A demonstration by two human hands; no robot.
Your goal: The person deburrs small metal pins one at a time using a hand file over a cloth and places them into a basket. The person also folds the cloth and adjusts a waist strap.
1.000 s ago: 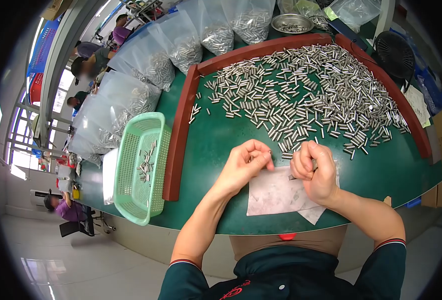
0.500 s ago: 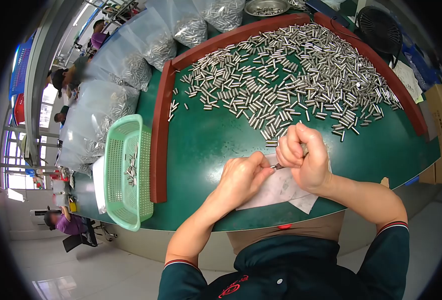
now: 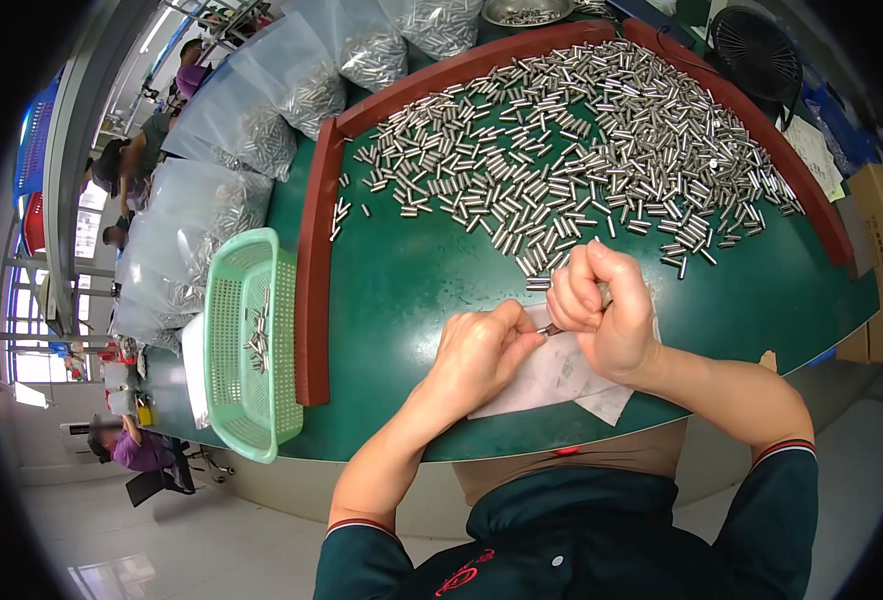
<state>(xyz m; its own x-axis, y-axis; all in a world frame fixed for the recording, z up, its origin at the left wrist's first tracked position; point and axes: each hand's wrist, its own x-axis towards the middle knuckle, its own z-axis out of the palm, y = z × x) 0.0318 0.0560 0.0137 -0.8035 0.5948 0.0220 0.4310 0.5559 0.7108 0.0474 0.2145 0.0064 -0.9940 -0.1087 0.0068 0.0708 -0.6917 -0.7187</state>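
Note:
My left hand (image 3: 479, 350) pinches a small metal pin (image 3: 544, 331) between thumb and index finger, above a pale stained cloth (image 3: 552, 375). Closed in a fist, my right hand (image 3: 607, 310) grips a slim tool whose body is mostly hidden by the fingers. Its dark tip (image 3: 556, 329) points toward the pin and seems to meet it; whether they touch I cannot tell. Beyond my hands, a wide heap of shiny metal pins (image 3: 602, 140) lies on the green tabletop, its nearest pins close to my right knuckles.
Red-brown rails (image 3: 314, 300) border the heap. Left of them is a green plastic basket (image 3: 287, 400) with several pins inside. Clear bags of pins (image 3: 312, 95) line the back left. A metal bowl (image 3: 502, 12), a black fan (image 3: 757, 50) and a cardboard box (image 3: 877, 230) stand farther off.
The view has shifted very slightly. Both hands keep almost the same pose, with the pin and tool tip still together between them.

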